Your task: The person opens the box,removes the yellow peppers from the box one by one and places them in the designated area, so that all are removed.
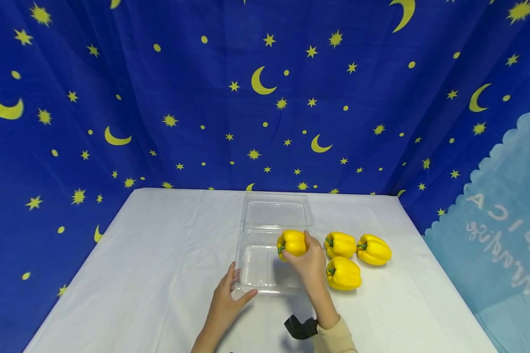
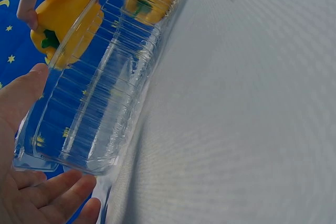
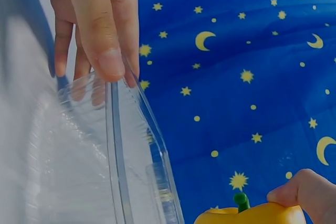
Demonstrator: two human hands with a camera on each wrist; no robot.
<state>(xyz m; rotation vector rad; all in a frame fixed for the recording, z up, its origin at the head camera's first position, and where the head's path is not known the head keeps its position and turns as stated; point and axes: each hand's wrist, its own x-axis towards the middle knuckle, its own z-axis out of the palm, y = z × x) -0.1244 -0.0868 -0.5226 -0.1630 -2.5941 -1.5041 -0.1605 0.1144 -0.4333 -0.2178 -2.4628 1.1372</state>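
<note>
A yellow bell pepper (image 1: pixel 292 242) with a green stem is in the grip of my right hand (image 1: pixel 310 261), above the right part of a clear plastic clamshell container (image 1: pixel 251 286). Its lid (image 1: pixel 276 196) lies folded back on the far side. At the container's near left corner, my left hand (image 1: pixel 225 299) rests with thumb and fingers spread. The left wrist view shows the held pepper (image 2: pixel 79 11) beyond the transparent wall (image 2: pixel 105 93). In the right wrist view, the left thumb (image 3: pixel 112 64) is at the container's rim, while only the held pepper's top (image 3: pixel 252 216) shows.
Three more yellow bell peppers, one at the back (image 1: pixel 340 244), one at the far right (image 1: pixel 374 250) and one nearer (image 1: pixel 343 273), lie right of the container. A white cloth (image 1: pixel 168 255) covers the table. Blue star-patterned curtain (image 1: pixel 229 108) hangs behind. A black strap (image 1: pixel 301 327) is by the right wrist.
</note>
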